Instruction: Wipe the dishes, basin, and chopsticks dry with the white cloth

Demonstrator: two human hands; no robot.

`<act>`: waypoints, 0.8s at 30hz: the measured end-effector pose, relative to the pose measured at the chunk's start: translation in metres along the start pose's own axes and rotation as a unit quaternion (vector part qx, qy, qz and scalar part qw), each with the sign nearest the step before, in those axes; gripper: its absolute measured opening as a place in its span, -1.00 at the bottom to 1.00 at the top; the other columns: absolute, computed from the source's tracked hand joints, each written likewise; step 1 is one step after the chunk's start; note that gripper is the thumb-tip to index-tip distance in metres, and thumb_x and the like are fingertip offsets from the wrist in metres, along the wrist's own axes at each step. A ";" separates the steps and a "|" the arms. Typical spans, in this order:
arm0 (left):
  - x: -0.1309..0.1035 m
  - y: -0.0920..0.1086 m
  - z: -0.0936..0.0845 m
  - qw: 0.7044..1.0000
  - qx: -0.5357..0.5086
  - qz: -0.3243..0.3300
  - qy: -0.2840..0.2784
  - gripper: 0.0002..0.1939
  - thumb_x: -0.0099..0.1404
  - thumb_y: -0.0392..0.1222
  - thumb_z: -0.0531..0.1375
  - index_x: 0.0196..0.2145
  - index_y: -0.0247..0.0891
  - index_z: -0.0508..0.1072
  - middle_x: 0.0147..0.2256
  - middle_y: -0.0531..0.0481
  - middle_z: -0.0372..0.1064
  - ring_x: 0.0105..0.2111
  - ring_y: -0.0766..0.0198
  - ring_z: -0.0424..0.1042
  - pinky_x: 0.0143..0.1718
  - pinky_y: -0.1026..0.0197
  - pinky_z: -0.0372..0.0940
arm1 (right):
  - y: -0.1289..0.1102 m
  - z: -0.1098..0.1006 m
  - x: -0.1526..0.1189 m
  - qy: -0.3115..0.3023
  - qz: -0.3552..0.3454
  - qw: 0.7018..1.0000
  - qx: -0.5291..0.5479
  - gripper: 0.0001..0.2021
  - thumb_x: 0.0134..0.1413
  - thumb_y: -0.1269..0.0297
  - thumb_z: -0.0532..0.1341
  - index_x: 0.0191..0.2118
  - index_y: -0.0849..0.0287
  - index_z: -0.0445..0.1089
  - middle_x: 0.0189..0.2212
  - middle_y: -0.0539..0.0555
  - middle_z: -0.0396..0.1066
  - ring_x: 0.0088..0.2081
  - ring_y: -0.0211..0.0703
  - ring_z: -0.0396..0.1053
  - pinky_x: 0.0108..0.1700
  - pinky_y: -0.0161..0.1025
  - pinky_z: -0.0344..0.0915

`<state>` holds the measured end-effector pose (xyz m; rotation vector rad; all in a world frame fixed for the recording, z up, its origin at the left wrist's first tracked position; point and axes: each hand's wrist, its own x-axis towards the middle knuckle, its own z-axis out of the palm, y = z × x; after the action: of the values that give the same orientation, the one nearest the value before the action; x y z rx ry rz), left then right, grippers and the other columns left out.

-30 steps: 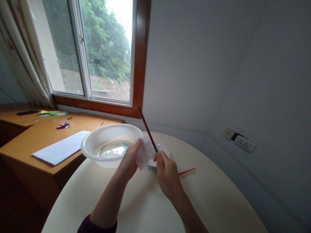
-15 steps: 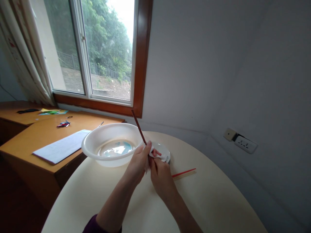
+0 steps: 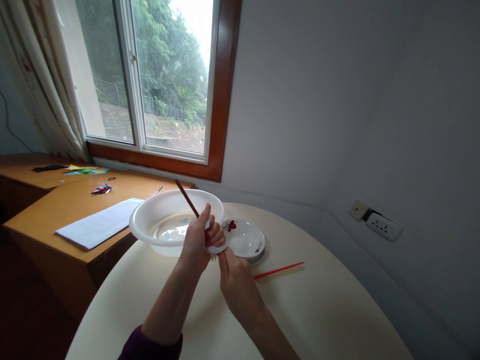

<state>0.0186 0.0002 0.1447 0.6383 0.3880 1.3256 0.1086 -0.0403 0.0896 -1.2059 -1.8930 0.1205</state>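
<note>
My left hand is closed around a dark brown chopstick, with a white cloth or tissue bunched between its fingers and the stick. The bare upper end of the chopstick slants up and left in front of the basin. At the lower end, my right hand is pinched shut with its fingertips against the cloth. The stick's tip is hidden there. Beyond my hands stand white plates with a red flower print. A red chopstick lies on the table just right of my right hand.
A translucent white basin with water in it stands left on the round cream table. On the wooden desk are white paper and small coloured items. A wall socket is at the right.
My left hand has moved left and now wraps the cloth in a fist. The brown chopstick shifted left and leans more. My right hand moved slightly left and down, uncovering the plate's flower print.
</note>
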 end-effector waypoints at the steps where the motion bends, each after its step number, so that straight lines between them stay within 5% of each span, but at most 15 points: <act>1: 0.001 0.005 -0.002 1.000 -0.005 -0.003 0.003 -0.48 0.17 0.00 0.14 -0.76 -0.25 -0.01 -0.81 0.25 -0.24 -0.82 0.54 -0.20 -0.79 0.43 -0.16 | -0.001 0.001 0.000 -0.012 0.003 1.000 -0.015 -0.63 0.25 0.33 -0.19 -0.37 0.25 0.31 -0.57 0.14 0.39 -0.52 -0.15 0.36 -0.51 -0.30 0.09; 9: 0.003 0.042 -0.023 0.996 -0.077 0.025 0.045 -0.46 0.34 -0.11 -0.07 -0.78 -0.23 -0.06 -0.80 0.25 -0.35 -0.83 0.51 -0.24 -0.80 0.42 -0.09 | -0.011 -0.018 -0.004 -0.115 0.024 0.988 -0.099 -0.67 0.27 0.31 -0.11 -0.47 0.17 0.26 -0.65 0.04 0.34 -0.62 -0.21 0.29 -0.59 -0.29 -0.11; 24: -0.005 0.065 -0.032 0.988 -0.131 0.071 0.044 -0.50 0.37 -0.16 -0.15 -0.71 -0.19 -0.19 -0.86 0.19 -0.17 -0.83 0.50 -0.16 -0.80 0.42 -0.05 | -0.014 -0.071 -0.014 -0.128 -0.005 0.979 -0.161 -0.68 0.22 0.30 -0.04 -0.54 0.12 0.26 -0.69 0.00 0.34 -0.67 -0.21 0.26 -0.63 -0.28 -0.13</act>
<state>-0.0513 0.0091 0.1606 0.3940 0.2361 1.5148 0.1508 -0.0830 0.1326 -1.4526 -2.2046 -0.0414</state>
